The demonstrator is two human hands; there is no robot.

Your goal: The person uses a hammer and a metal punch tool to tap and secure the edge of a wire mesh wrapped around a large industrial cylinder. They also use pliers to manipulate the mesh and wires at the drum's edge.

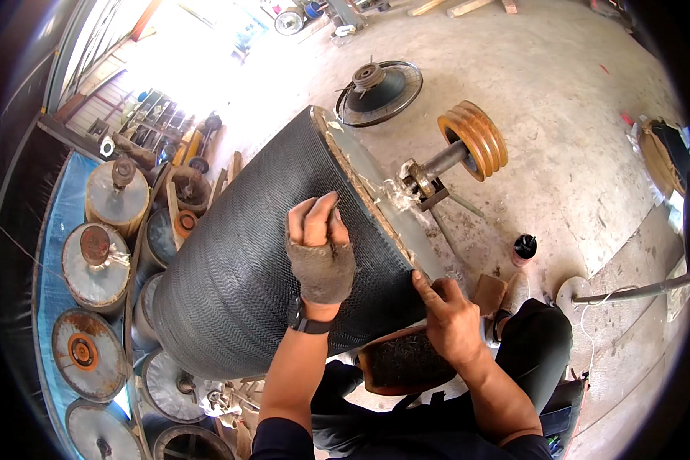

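Observation:
A large cone-shaped drum (238,238) wrapped in black, finely ridged material lies on its side before me. My left hand (320,249), in a worn fingerless glove, is over the drum's surface near its wide end. Its fingers are curled in, and whatever they may hold is hidden. At the near edge of the wide end, my right hand (451,318) is bare. Its index finger points at the rough rim (368,195), while the other fingers fold under, and I cannot see what is in them. A shaft (445,159) with an orange grooved pulley (474,142) sticks out from the drum's end.
Several round-ended drums (92,264) stand at left on a blue sheet (50,307). A dark brown-rimmed piece (406,360) sits between my legs. Near my foot are a small dark-mouthed can (524,247) and a brown block (488,294). A black cone (379,90) rests farther off.

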